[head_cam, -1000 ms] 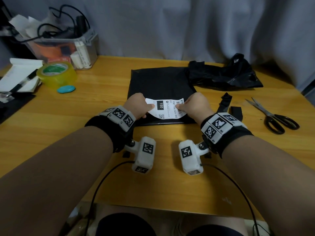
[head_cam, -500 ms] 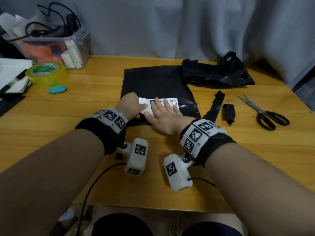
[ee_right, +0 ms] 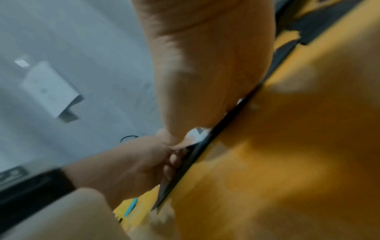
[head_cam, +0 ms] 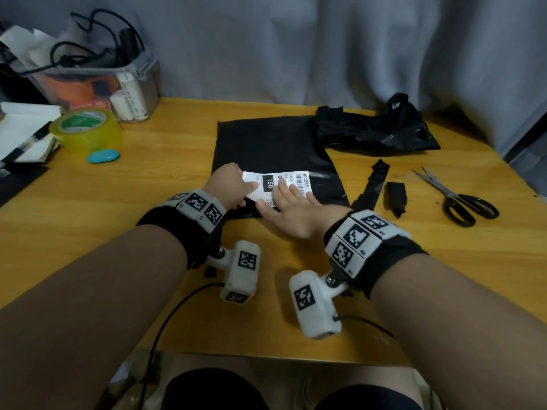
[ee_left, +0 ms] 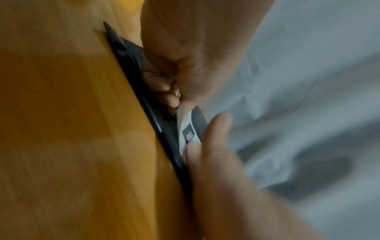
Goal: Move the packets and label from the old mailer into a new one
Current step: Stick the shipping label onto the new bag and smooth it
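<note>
A flat black new mailer (head_cam: pixel 272 146) lies in the middle of the wooden table. A white shipping label (head_cam: pixel 268 183) with a barcode and "150" lies on its near part. My left hand (head_cam: pixel 233 187) pinches the label's left end between thumb and curled fingers, as the left wrist view shows at the label (ee_left: pixel 188 129). My right hand (head_cam: pixel 291 208) lies flat with straight fingers pressing the label's right half onto the mailer. The crumpled old black mailer (head_cam: pixel 381 128) sits at the back right. No packets are visible.
Scissors (head_cam: pixel 461 199) lie at the right, black plastic scraps (head_cam: pixel 396 196) beside the mailer. A yellow tape roll (head_cam: pixel 85 131), a blue oval object (head_cam: pixel 103 156), papers and a clear bin (head_cam: pixel 97 81) of cables stand at the left. A grey curtain hangs behind.
My right hand let go of the label's right end, went flat on it and slid along it. The label went from held above the mailer to lying on it.
</note>
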Demonstrator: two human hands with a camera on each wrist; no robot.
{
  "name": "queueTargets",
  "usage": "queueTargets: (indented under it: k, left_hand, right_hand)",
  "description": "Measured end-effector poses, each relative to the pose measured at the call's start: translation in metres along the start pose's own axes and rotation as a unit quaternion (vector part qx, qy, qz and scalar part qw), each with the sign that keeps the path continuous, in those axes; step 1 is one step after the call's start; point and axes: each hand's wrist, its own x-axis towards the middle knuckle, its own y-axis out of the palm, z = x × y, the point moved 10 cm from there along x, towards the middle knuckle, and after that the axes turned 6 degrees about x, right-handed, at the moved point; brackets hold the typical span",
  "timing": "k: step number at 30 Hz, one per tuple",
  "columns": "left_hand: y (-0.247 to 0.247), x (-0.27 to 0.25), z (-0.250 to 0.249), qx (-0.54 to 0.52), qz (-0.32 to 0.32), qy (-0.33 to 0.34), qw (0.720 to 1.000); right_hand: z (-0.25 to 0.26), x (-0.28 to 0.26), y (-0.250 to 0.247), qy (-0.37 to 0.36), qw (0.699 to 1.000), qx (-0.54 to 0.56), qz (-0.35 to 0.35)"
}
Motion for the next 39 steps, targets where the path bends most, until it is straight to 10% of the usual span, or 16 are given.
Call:
queueTargets:
  k: [11, 16, 24, 28, 39]
  left_hand:
    - [0.005, -0.007, 0.0, -0.061, 0.022, -0.033, 0.997]
    - [0.002, -0.011, -0.001, -0.078, 0.012, -0.035, 0.996]
    - [0.006, -0.013, -0.002, -0.092, 0.041, -0.016, 0.995]
    - [0.008, -0.016, -0.002, -0.079, 0.061, -0.012, 0.995]
    - [-0.004, -0.026, -0.007, 0.08, 0.027, -0.008, 0.996]
  right_hand:
    - [-0.058, -0.024, -0.021, 0.119, 0.988, -0.1, 0.005]
    - [-0.004, -0.015, -0.011, -0.006, 0.997, -0.08, -0.01]
    - [-0.066, -0.032, -0.021, 0.081, 0.99, -0.108, 0.05]
    - [-0.017, -0.021, -0.047, 0.003, 0.996, -0.058, -0.072]
    - [-0.029, -0.02, -0.021, -0.019, 1.0, -0.016, 0.004]
